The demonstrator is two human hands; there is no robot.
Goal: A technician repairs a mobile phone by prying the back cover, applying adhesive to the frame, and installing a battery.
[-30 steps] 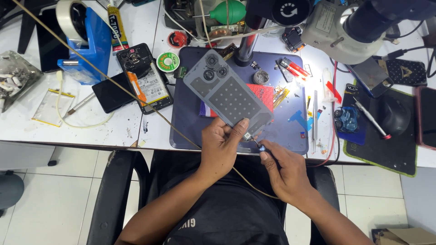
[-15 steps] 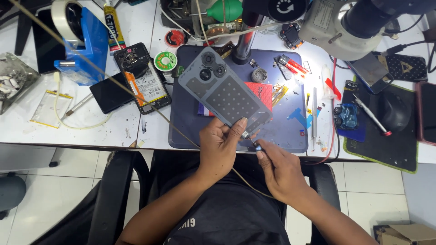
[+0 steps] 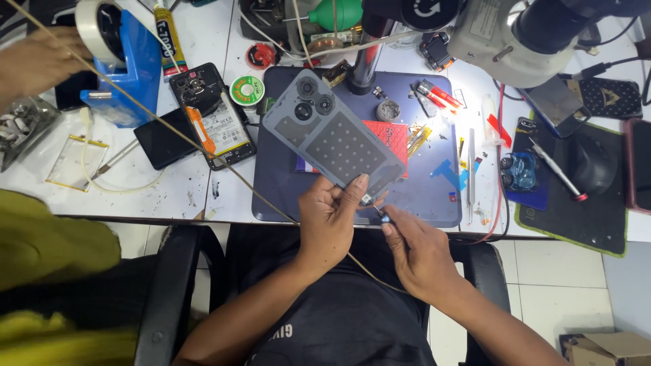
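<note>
While left hand (image 3: 330,220) pinches the back cover (image 3: 333,135) over the mat (image 3: 420,196), right hand's (image 3: 415,252) closed-grip tool (image 3: 377,211) could slip and gouge it.

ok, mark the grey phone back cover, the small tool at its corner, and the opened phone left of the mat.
grey phone back cover (image 3: 339,146), head view, on the dotted middle panel.
small tool (image 3: 380,214), head view, on its tip by the right hand's fingers.
opened phone (image 3: 215,122), head view, on its battery.

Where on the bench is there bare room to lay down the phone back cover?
The dark mat is bare at its left, between the opened phone and the back cover in the left hand. White bench lies bare by the front edge. Around the microscope post, tweezers and right hand it is crowded.
</note>
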